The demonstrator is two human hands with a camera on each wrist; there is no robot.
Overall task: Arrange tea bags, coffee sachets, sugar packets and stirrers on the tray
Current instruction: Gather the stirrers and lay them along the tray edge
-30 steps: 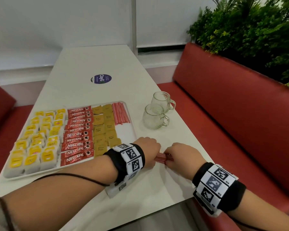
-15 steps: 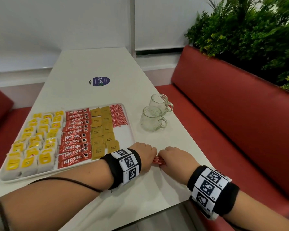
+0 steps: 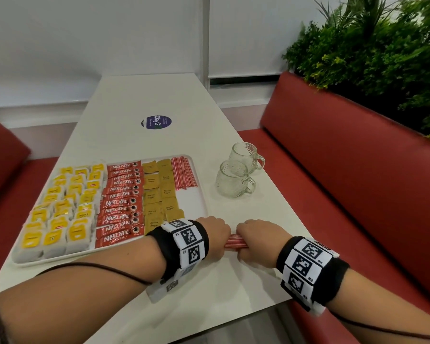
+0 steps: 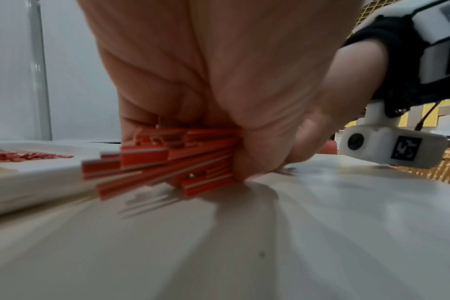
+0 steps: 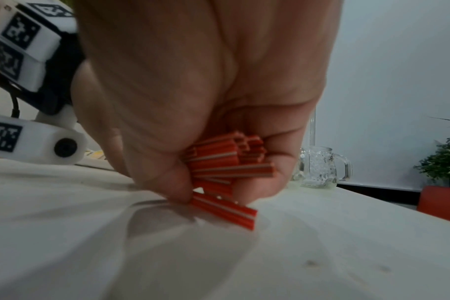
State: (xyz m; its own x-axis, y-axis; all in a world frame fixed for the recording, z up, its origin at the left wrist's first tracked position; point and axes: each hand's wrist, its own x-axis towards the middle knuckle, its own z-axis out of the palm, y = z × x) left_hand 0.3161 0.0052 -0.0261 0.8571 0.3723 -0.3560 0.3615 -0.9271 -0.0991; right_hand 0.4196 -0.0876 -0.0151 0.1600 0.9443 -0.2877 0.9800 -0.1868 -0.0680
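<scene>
Red-white stirrer bundle (image 3: 234, 241) gripped by left hand (image 3: 215, 235), right hand (image 3: 260, 238); middle (mostly) hidden.

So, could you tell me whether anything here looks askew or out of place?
Only the stirrer bundle gripped by the left hand and right hand: its ends are uneven, and one stirrer sticks out below.

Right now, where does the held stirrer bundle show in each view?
Head: stirrer bundle low centre, gripped at its ends by the left hand and right hand, on the table just right of the tray.
Left wrist: centre-left, ends fanning out below the palm.
Right wrist: centre, under the palm.
Shared landmark: the white table.
</scene>
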